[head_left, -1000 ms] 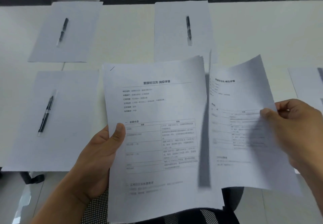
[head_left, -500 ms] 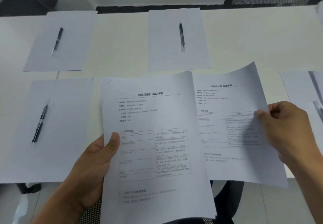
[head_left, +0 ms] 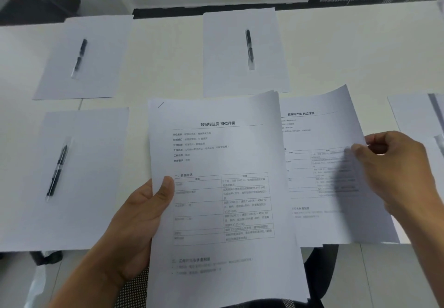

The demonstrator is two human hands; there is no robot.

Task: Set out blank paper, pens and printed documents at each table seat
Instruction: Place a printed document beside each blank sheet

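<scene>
Two bare hands work above the near edge of a white table [head_left: 168, 72]. Nearest, the left hand [head_left: 141, 221] grips a stack of printed documents [head_left: 223, 202] by its left edge, thumb pressed on the top page and fingers curled out of sight beneath. Just to the right, the right hand [head_left: 394, 171] pinches the right edge of a single printed sheet [head_left: 322, 163], whose left part is tucked behind the stack. Left of the stack, a blank sheet [head_left: 89, 178] lies flat with a black pen [head_left: 57, 172] on it. Farther back, two more blank sheets each carry a pen: one far left [head_left: 79, 58], one centre [head_left: 249, 48]. More paper [head_left: 413, 113] shows at the right edge, blurred.
</scene>
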